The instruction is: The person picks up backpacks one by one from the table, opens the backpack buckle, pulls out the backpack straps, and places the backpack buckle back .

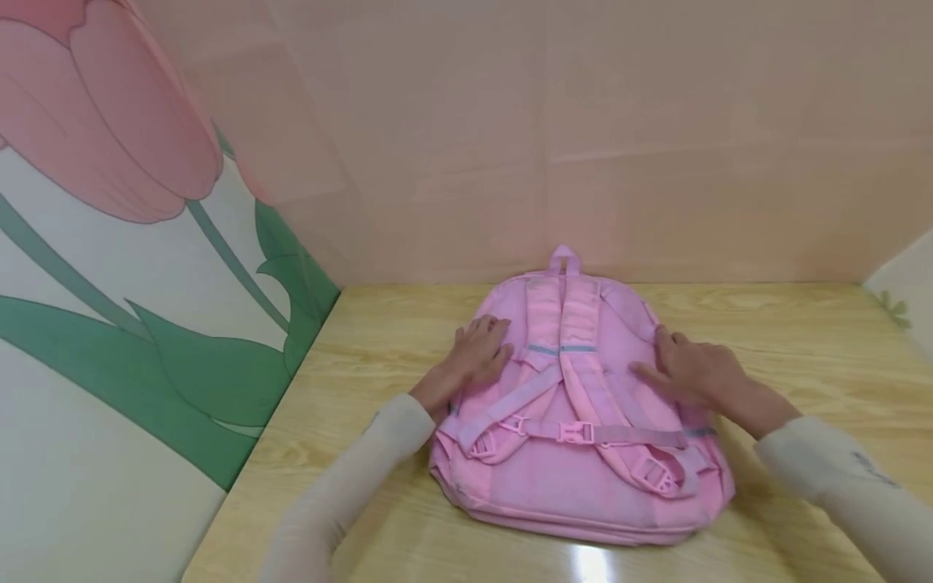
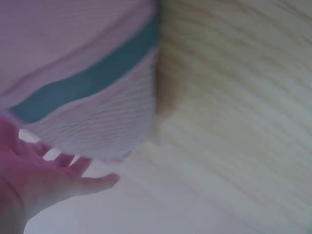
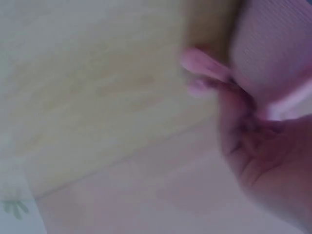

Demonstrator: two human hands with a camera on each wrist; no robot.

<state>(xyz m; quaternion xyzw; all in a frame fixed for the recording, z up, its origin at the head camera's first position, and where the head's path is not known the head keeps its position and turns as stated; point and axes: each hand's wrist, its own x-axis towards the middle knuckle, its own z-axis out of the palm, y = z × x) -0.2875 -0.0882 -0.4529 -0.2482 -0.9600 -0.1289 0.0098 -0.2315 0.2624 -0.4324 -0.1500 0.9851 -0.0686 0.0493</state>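
A pink backpack lies on the table, its padded shoulder straps facing up and its top loop toward the far wall. A buckled chest strap joins the shoulder straps. My left hand rests on the backpack's left side with fingers extended; in the left wrist view its thumb stands out straight beside a mesh side panel with a teal band. On the other side my right hand grips the backpack's edge, thumb over the top face and fingers bent at the side. Small blurred pink shapes show beside those fingers.
The wood-patterned table meets a pinkish-beige back wall. On the left stands a wall panel with a large painted tulip and green leaves. A white panel with a small green leaf print borders the right side.
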